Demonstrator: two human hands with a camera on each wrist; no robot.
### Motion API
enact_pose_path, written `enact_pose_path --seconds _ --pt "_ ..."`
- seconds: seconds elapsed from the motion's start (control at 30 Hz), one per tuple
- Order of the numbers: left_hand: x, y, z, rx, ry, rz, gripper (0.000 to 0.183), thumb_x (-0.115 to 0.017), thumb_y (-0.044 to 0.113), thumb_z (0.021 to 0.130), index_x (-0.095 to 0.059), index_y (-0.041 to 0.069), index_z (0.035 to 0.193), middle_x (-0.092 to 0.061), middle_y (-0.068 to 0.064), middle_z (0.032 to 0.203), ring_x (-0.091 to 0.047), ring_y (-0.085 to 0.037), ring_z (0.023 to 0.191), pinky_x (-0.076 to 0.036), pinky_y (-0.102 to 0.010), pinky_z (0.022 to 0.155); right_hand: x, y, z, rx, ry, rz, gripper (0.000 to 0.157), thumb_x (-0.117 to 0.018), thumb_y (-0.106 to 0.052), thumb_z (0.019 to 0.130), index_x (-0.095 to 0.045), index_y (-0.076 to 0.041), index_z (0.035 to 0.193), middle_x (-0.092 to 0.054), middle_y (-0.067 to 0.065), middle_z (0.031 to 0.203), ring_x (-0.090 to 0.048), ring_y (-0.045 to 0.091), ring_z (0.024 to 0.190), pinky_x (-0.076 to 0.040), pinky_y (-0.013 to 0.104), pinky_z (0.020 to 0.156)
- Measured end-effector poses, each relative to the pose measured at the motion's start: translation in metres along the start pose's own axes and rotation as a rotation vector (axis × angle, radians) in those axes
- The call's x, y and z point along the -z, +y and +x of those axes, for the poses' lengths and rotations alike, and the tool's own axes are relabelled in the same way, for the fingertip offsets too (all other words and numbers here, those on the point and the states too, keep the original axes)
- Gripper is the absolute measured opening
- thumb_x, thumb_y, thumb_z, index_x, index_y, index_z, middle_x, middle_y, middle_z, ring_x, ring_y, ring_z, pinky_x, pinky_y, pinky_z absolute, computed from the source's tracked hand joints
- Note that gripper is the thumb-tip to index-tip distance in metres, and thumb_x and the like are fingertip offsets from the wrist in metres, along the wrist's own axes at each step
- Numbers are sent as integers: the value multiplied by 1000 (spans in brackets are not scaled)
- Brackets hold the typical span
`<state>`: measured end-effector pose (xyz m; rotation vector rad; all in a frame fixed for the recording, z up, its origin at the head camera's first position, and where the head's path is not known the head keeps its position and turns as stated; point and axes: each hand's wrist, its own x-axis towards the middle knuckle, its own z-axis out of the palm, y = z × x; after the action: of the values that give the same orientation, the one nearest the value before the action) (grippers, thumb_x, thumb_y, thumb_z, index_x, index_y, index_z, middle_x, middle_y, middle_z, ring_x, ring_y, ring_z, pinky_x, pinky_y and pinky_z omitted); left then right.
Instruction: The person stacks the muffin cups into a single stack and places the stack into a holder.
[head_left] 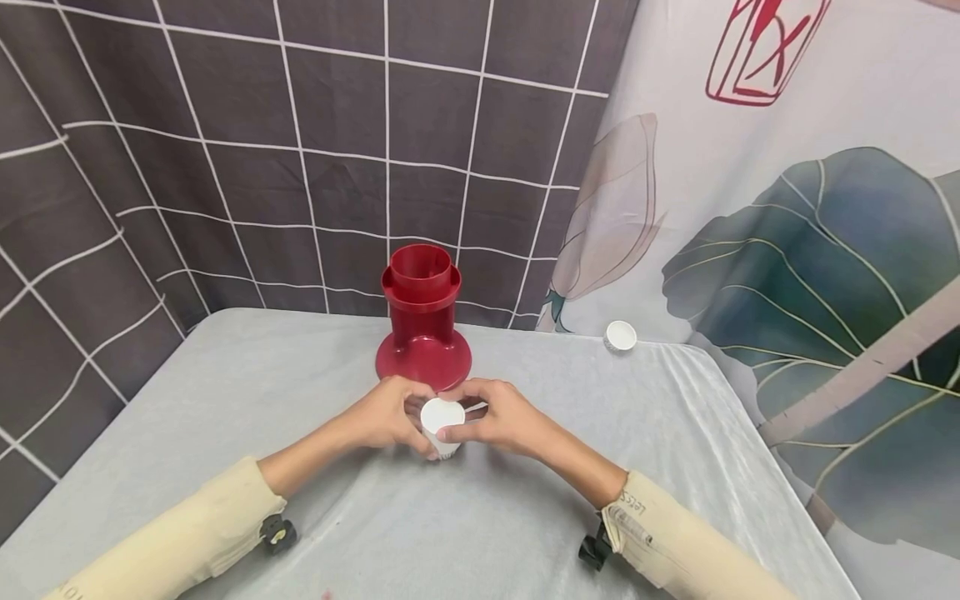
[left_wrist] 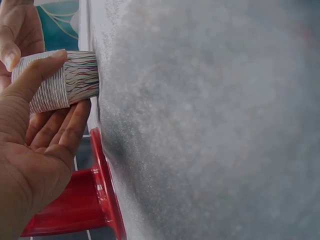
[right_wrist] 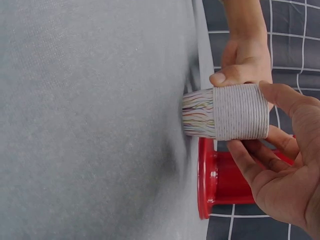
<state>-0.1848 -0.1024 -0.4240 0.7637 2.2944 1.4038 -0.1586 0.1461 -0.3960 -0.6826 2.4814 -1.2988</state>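
A stack of nested white paper cups [head_left: 442, 415] stands upright on the cloth-covered table, its round white top facing up. From the side, the packed rims of the stack [left_wrist: 52, 90] look ribbed, and coloured streaks run down the lowest cup [right_wrist: 198, 114]. My left hand [head_left: 390, 414] grips the stack from the left, thumb on the near side and fingers behind. From the right my right hand [head_left: 498, 415] holds it too, with its thumb near the top rim. Just behind both hands is a red plastic stand [head_left: 423, 354] with a round base and an open tubular top.
A single small white cup [head_left: 620, 335] sits at the back right edge of the table [head_left: 247, 375]. A dark curtain with white grid lines [head_left: 337, 108] hangs behind, and a leaf-patterned curtain [head_left: 675, 167] hangs at the right.
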Motion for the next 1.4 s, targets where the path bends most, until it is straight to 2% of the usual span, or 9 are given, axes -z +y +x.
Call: enact_pose_path --seconds 0.13,0.33,0.53,0.8,0.9,1.03,1.2,1.4 --pt "0 -1 0 3 3 10 46 -103 8 73 -82 8 114 -84 -2 104 -80 -17 97 -67 -28 86 -1 2 1 -5 7 29 42 -94 -24 92 -81 -11 129 -82 5 121 -83 22 110 -70 32 94" --pt "-1 -3 0 14 -5 17 48 -104 10 74 -81 9 116 -83 -1 107 -79 -17 101 -68 -28 89 -5 5 0 -2 36 56 44 -94 -22 91 -81 -12 132 -82 5 123 -82 20 108 -69 28 93" --pt "-1 -4 -2 17 -17 -39 50 -103 8 76 -78 6 119 -81 -5 111 -81 -20 104 -71 -34 92 -8 6 -2 22 45 77 53 -93 -23 93 -77 -11 142 -81 8 129 -82 20 111 -68 27 95" --pt "-1 -3 -2 8 -22 -77 50 -102 6 76 -77 5 119 -79 -6 110 -81 -20 99 -71 -33 92 -5 6 -4 25 55 76 58 -94 -25 93 -73 -11 145 -81 9 130 -82 21 114 -68 28 97" --pt "-1 -1 -2 6 -21 -69 48 -102 6 76 -77 6 117 -79 -5 108 -81 -20 98 -71 -33 91 -1 7 -4 37 49 66 59 -93 -27 93 -73 -10 145 -82 9 130 -82 20 115 -68 26 97" --pt "-1 -2 -1 0 -20 -51 46 -103 6 76 -78 7 115 -81 -4 107 -82 -19 97 -71 -32 91 8 9 -2 43 66 51 60 -92 -29 95 -72 -5 146 -82 11 132 -81 24 119 -68 31 101" --pt "0 -3 0 8 -19 -47 45 -103 6 76 -78 7 113 -81 -4 106 -81 -19 97 -70 -32 90 22 19 1 17 136 21 59 -89 -31 96 -72 -1 145 -80 19 136 -79 30 124 -67 39 106" --pt "1 -3 0 9 -13 -27 48 -104 6 75 -77 5 114 -80 -7 109 -80 -18 100 -70 -33 92 44 35 6 -10 230 -16 55 -88 -31 98 -73 -3 143 -78 21 140 -78 34 128 -66 44 108"
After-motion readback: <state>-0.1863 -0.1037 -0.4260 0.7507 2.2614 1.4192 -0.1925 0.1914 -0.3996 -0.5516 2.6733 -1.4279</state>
